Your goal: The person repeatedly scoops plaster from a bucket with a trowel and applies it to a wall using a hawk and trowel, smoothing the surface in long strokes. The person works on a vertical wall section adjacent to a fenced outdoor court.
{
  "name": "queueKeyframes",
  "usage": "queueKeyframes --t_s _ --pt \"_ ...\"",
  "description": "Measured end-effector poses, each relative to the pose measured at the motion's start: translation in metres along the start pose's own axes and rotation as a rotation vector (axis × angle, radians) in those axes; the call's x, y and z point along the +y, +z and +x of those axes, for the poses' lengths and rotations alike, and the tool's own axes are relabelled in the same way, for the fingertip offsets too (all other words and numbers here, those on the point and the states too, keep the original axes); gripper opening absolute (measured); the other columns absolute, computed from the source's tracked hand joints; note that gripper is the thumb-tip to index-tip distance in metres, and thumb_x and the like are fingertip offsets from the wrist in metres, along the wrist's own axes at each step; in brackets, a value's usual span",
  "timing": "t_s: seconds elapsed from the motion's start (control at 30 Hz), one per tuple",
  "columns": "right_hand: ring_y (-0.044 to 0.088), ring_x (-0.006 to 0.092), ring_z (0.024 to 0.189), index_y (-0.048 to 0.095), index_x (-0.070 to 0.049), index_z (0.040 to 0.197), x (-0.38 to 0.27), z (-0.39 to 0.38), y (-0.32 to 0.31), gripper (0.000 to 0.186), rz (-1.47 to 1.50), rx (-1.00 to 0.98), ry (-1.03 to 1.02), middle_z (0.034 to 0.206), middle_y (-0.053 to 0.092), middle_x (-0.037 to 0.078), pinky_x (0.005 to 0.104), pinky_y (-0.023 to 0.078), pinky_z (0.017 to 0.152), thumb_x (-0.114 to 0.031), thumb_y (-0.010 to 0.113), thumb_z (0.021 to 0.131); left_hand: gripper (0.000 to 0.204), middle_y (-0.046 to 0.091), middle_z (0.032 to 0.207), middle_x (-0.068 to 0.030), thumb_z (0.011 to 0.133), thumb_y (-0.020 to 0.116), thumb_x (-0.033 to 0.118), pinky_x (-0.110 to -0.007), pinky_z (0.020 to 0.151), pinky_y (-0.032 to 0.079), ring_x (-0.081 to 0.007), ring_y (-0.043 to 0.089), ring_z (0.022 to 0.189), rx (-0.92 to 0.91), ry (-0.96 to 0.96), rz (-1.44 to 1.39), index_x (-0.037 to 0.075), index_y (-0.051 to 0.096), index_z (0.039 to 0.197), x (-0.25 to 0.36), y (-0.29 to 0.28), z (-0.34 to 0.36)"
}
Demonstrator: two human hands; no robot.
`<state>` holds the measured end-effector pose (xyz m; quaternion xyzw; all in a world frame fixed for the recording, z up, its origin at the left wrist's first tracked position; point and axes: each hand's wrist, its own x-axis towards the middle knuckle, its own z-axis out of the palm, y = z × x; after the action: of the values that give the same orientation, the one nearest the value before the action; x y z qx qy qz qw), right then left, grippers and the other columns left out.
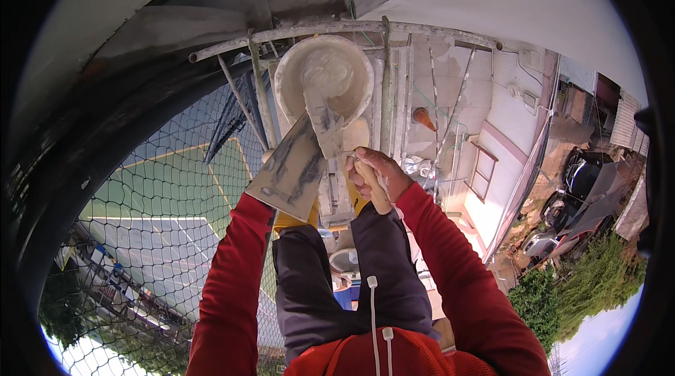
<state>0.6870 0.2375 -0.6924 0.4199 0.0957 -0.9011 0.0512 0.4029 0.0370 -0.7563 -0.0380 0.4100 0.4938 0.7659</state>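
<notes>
My right hand (pixel 373 173) grips the wooden handle of a putty knife (pixel 325 123), whose plaster-smeared blade reaches into a white bucket of plaster (pixel 323 74) in front of me. A flat rectangular hawk board (pixel 290 166), streaked grey, is held tilted just left of the knife; my left hand is hidden beneath it, with only the red sleeve (pixel 235 263) showing. The bucket rests on a scaffold plank between my knees.
Metal scaffold tubes (pixel 337 28) run across ahead. A safety net (pixel 162 221) hangs at the left over a green sports court far below. A white building wall (pixel 506 95) drops away at the right, with parked vehicles (pixel 576 186) and shrubs on the ground.
</notes>
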Motion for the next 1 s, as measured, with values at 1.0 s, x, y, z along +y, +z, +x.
queueKeyframes --t_s 1.0 --pt "0.069 0.0397 0.111 0.05 -0.003 0.139 0.034 0.164 -0.047 0.046 -1.522 0.664 -0.096 0.117 0.067 0.023 0.0511 0.055 0.096 -0.026 0.06 0.1 0.046 0.064 0.139 -0.0142 0.111 0.046 0.031 -0.044 0.108 0.053 -0.0286 0.064 0.124 0.096 -0.063 -0.324 0.002 0.053 0.145 0.017 0.038 0.021"
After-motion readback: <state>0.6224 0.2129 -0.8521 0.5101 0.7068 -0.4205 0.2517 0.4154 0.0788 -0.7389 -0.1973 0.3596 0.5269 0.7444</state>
